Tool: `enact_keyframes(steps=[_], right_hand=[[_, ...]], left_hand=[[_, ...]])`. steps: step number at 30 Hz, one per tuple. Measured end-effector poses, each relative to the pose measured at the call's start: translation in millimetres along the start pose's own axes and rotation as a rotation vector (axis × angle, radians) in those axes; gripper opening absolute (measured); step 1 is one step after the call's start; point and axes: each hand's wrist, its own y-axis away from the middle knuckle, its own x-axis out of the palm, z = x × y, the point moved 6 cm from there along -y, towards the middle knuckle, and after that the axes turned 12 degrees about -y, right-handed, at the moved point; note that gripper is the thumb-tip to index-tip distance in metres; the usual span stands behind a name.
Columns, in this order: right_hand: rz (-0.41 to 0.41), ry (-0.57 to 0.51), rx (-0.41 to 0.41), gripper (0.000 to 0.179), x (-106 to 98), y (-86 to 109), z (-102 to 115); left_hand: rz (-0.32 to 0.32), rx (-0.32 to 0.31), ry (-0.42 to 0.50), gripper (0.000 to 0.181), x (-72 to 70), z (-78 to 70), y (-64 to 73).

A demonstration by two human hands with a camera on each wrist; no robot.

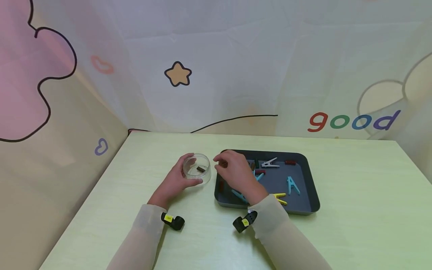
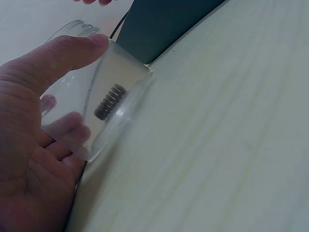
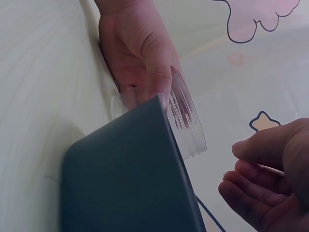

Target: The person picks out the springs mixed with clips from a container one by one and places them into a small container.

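My left hand (image 1: pixel 172 183) grips a clear round jar (image 2: pixel 72 96) with a threaded mouth, the thumb on the near side and fingers around the far side. A dark coil spring (image 2: pixel 111 102) lies inside it at the bottom; from above, the same spring (image 1: pixel 200 169) shows through the open mouth. To the right of the jar, my right hand (image 1: pixel 236 172) hovers over the left part of a dark grey tray (image 1: pixel 308 198). Its thumb (image 3: pixel 256 147) and fingers are loosely bent and apart, with nothing between them.
In the tray are a white clip (image 1: pixel 270 163), a light blue clip (image 1: pixel 293 185), a yellow clip (image 1: pixel 281 198) and several springs, such as a dark red one (image 1: pixel 290 162). My right hand and forearm cover part of it. A printed cloth backdrop (image 1: pixel 236 75) rises behind the table (image 1: pixel 364 210).
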Motion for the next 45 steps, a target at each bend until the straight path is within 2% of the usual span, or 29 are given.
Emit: enact_keyframes(steps=[7, 14, 22, 28, 33, 34, 40, 45], right_hand=[[0.039, -0.004, 0.054, 0.019, -4, 1.3, -3], [0.119, 0.034, 0.125, 0.024, -4, 3.3, -8], [0.208, 0.048, 0.176, 0.027, -1, 5.8, -12], [0.260, 0.071, 0.220, 0.027, 2, 6.8, -16], [0.288, 0.076, 0.237, 0.027, 4, 6.9, -19], [0.292, 0.078, 0.237, 0.027, 4, 6.9, -20], [0.312, 0.107, 0.221, 0.027, 6, 6.1, -22], [0.332, 0.135, 0.230, 0.030, 9, 5.7, -25]], left_hand=[[-0.001, -0.007, -0.021, 0.094, -0.9, -1.6, 2.2], [0.005, -0.028, -0.017, 0.092, -0.8, -0.8, 1.7], [0.022, 0.001, 0.021, 0.092, 0.6, 0.0, 1.1], [0.013, 0.019, 0.013, 0.093, 0.2, -0.7, 0.9], [0.013, 0.027, 0.009, 0.094, -0.2, -1.2, 0.5], [0.018, 0.024, 0.005, 0.094, -1.1, -5.2, 2.5], [0.023, 0.017, 0.008, 0.094, -1.2, -6.8, 1.7], [0.016, 0.013, 0.011, 0.094, 0.1, -1.7, 0.6]])
